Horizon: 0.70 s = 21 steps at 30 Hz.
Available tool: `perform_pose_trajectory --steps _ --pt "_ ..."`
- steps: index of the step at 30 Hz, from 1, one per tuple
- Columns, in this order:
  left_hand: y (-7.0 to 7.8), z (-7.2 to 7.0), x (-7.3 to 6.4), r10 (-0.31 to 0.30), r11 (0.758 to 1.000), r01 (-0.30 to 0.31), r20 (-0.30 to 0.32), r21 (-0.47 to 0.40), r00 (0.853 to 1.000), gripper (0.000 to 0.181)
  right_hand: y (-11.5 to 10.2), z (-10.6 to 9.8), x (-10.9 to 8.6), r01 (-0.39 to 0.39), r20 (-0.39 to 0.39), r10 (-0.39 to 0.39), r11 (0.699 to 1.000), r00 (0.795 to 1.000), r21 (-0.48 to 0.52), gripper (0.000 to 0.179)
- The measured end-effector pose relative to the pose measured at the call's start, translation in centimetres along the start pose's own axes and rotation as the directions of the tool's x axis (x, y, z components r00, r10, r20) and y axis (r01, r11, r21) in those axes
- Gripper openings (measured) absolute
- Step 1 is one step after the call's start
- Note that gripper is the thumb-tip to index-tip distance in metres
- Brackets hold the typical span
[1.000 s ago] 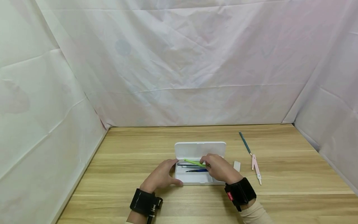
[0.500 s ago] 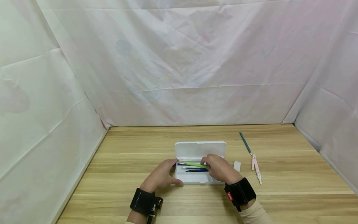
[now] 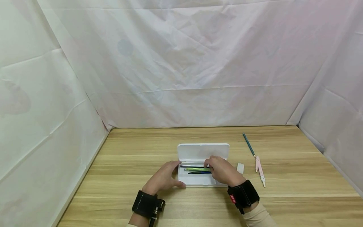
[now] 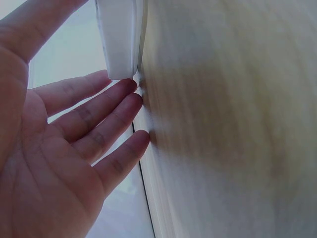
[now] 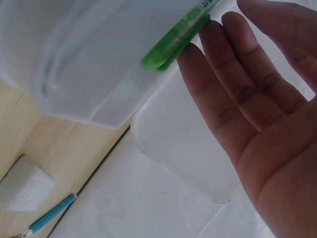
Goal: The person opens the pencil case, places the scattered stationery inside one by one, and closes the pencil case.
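A white pencil case [image 3: 195,180] lies with its lid raised. My left hand [image 3: 164,178] spans its left end, the fingertips at the back corner and the thumb at the front corner. In the left wrist view that hand's fingers [image 4: 114,114] are fairly straight and touch the white edge. My right hand [image 3: 225,171] is over the case's right part, its fingers at a green pen [image 3: 195,169] that lies lengthwise in the case. In the right wrist view the fingertips rest along the green pen [image 5: 176,44]. A dark blue pen [image 3: 197,172] lies just in front.
A white eraser [image 3: 240,168] lies right of the case. Beyond it are a teal pencil [image 3: 248,145] and a pink and white compass [image 3: 259,171], almost end to end. White cloth [image 3: 198,94] hangs behind the wooden table [image 3: 136,145] and at both sides.
The green pen's left end has come down from above the case into it, level with the other pens. Both hands have stayed nearly in place.
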<state>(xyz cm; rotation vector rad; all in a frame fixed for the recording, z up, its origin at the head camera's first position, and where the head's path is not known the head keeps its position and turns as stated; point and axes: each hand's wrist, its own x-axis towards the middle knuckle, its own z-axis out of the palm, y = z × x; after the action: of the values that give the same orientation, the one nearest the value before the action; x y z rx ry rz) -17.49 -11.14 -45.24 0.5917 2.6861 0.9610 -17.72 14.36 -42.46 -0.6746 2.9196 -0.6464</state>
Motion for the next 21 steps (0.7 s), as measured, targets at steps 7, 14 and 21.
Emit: perform_pose_trajectory --steps 7,14,21 --pt "-0.01 0.04 0.02 -0.012 1.000 0.012 0.002 -0.007 1.000 0.090 0.08 -0.19 0.10 -0.020 0.008 0.020 1.000 1.000 0.008 0.026" --pt "0.06 0.03 -0.02 -0.012 1.000 0.013 -0.003 0.002 1.000 0.090 0.36 -0.50 0.07 -0.037 0.011 0.037 0.999 0.999 0.014 0.025" --pt "0.12 -0.01 0.00 -0.021 1.000 0.021 0.001 0.010 1.000 0.090 0.46 -0.95 -0.07 -0.055 0.020 0.054 0.998 0.998 0.026 0.021"
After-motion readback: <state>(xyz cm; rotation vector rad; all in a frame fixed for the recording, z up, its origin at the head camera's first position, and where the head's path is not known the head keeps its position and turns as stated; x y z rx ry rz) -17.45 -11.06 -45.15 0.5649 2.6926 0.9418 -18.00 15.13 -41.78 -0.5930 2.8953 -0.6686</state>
